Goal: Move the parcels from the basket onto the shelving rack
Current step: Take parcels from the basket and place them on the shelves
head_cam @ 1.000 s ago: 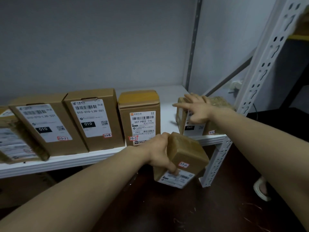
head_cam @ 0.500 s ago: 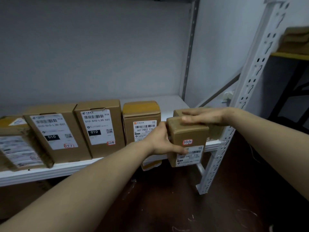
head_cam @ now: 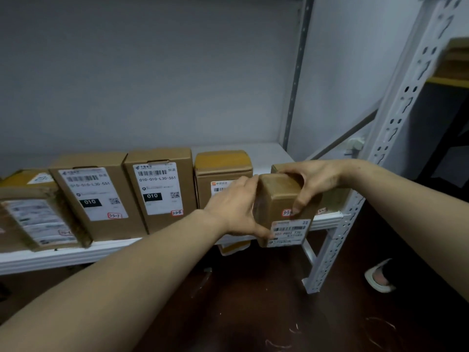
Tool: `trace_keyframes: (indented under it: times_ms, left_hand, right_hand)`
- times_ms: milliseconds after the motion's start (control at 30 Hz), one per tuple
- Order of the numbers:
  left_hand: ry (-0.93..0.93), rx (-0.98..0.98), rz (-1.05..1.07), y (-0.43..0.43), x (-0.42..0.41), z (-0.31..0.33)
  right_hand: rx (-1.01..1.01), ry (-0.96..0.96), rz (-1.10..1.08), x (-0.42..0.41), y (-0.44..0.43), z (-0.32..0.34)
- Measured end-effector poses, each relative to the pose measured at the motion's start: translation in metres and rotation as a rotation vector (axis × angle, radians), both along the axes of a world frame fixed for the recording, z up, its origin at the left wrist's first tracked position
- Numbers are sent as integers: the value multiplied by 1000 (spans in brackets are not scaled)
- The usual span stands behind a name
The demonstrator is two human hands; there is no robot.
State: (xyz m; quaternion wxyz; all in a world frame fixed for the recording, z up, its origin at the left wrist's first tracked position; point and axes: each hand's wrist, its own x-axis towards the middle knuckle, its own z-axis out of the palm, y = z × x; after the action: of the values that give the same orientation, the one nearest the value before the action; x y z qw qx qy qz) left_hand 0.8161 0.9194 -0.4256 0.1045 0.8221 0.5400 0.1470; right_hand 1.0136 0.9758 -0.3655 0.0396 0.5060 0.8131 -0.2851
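Nearest, over the dark floor (head_cam: 253, 313), two bare forearms reach in towards the rack. The left hand (head_cam: 236, 212) clasps the left side of a small brown taped parcel (head_cam: 279, 196), fingers wrapped to its back and thumb under its lower front edge. The right hand (head_cam: 314, 180) is curled over the parcel's top right corner, thumb pressed on the front face beside a red-marked sticker. Both hands therefore have a closed hold on this one parcel.

The parcel is upright, label facing out, in the air just in front of the shelf's (head_cam: 76, 256) front edge near its right end. Its bottom hangs below that edge, so it is not yet on the shelf. The basket is out of view.

Behind it, the slot looks tight: an orange-taped box (head_cam: 223, 168) stands on the left and another parcel (head_cam: 337, 196) sits at the right end by the perforated upright (head_cam: 396, 138). Further left, two tall "010" boxes (head_cam: 96, 196) (head_cam: 160, 189) line the front edge.

Likely trouble: pushed in without lifting, the parcel's base would catch the front edge and tip. Entering askew, it could shove a neighbour or trap the gripping fingers. Released early, it would drop to the floor.
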Motion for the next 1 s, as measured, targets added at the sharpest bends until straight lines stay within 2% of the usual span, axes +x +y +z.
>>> trace_keyframes:
  times_ms: [33, 100, 133, 200, 333, 467, 1000]
  left_hand:
    - [99, 142, -10, -3, -7, 5]
    - [182, 421, -15, -8, -21, 13]
    - [221, 509, -3, -10, -25, 18]
    - [352, 561, 45, -4, -32, 20]
    - [543, 418, 147, 14, -34, 18]
    - [569, 262, 121, 17, -36, 19]
    - [528, 296, 125, 15, -40, 17]
  right_hand:
    - [-17, 4, -19, 1, 0, 3]
    - [-10, 2, -74, 1, 0, 8]
    - [6, 3, -97, 0, 0, 9]
    - [47, 3, -121, -2, -2, 9]
    - [93, -13, -121, -8, -3, 3]
    - [117, -18, -111, -14, -3, -3]
    - [175, -90, -139, -30, -3, -17]
